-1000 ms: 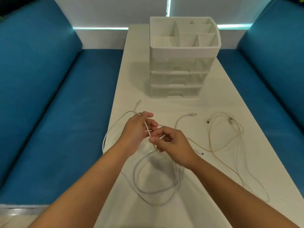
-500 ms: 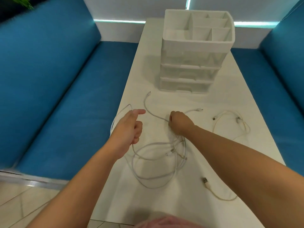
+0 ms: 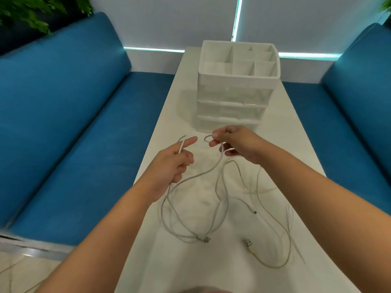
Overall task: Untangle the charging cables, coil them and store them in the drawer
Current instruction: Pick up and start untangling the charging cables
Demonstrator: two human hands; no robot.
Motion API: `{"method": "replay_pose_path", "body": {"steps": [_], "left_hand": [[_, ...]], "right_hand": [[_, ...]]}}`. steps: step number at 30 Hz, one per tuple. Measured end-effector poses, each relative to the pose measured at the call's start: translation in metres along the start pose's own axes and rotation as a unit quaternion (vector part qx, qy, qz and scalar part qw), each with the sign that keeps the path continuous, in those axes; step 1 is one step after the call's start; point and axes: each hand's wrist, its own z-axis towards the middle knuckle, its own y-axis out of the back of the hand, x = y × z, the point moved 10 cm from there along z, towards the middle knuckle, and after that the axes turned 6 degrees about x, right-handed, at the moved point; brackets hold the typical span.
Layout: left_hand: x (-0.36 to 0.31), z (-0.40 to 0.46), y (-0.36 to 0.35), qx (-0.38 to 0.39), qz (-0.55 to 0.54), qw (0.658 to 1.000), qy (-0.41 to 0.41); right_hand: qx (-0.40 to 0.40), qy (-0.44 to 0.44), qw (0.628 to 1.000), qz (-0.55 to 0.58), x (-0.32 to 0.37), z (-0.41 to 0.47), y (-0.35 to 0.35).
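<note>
Below both grips, white cables [image 3: 196,210] sag in loops to table [image 3: 281,144]; your left hand [image 3: 173,163] pinches one end, right hand [image 3: 237,144] pinches a loop just beside, w/ drawer unit [image 3: 230,106] beyond.

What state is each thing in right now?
Left hand: pinching a cable end.
Right hand: pinching a small cable loop.
White cables: loose on the table, uncoiled.
Drawer unit: drawers closed.
Top tray: compartments look empty.
</note>
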Motion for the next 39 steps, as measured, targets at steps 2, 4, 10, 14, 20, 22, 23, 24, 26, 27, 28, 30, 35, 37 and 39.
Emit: {"method": "replay_pose_path", "body": {"steps": [2,4,10,14,20,22,23,24,26,27,28,30,35,37,39], "left_hand": [[-0.001,0.003,-0.01,0.015,-0.011,1.0,0.008],[0.003,0.004,-0.019,0.029,-0.041,0.999,0.018],[0.012,0.0,-0.031,0.016,-0.013,1.0,0.015],[0.006,-0.004,-0.038,0.018,-0.001,1.0,-0.001],[-0.004,-0.007,-0.052,-0.006,0.062,0.998,-0.011],[-0.008,-0.011,-0.059,0.002,0.078,0.997,-0.006],[-0.009,-0.013,-0.063,0.011,0.086,0.996,-0.006],[-0.011,-0.015,-0.068,0.024,0.089,0.996,-0.01],[-0.012,-0.017,-0.077,0.04,0.069,0.997,-0.02],[-0.013,-0.017,-0.078,0.035,0.047,0.998,-0.024],[-0.013,-0.017,-0.077,0.021,0.026,0.999,-0.03],[-0.015,-0.015,-0.072,-0.012,0.016,0.998,-0.053],[-0.002,-0.017,-0.051,-0.05,0.032,0.997,-0.048],[0.005,-0.02,-0.044,-0.056,0.024,0.997,-0.036],[0.01,-0.022,-0.038,-0.059,0.014,0.998,-0.027]], "right_hand": [[0.005,0.003,1.0,-0.013,0.008,-0.011,0.003],[0.002,-0.01,1.0,-0.027,0.005,-0.021,0.006],[-0.017,0.014,0.999,0.031,0.006,-0.038,0.008],[-0.025,0.043,0.996,0.075,0.019,-0.045,0.001],[-0.013,0.043,0.992,0.12,0.008,-0.052,-0.019],[-0.029,0.049,0.989,0.137,0.009,-0.053,-0.017],[-0.034,0.052,0.987,0.145,0.01,-0.054,-0.015],[-0.039,0.055,0.985,0.156,0.013,-0.054,-0.012],[-0.048,0.063,0.981,0.174,0.017,-0.053,-0.008],[-0.054,0.067,0.981,0.171,0.018,-0.053,-0.006],[-0.06,0.068,0.983,0.159,0.019,-0.052,-0.004],[-0.06,0.06,0.986,0.14,0.014,-0.05,-0.004],[-0.116,0.055,0.991,0.048,-0.022,-0.043,0.018],[-0.153,0.057,0.978,-0.131,-0.045,-0.041,0.029],[-0.09,-0.015,0.94,-0.327,-0.09,-0.033,0.019]]}}
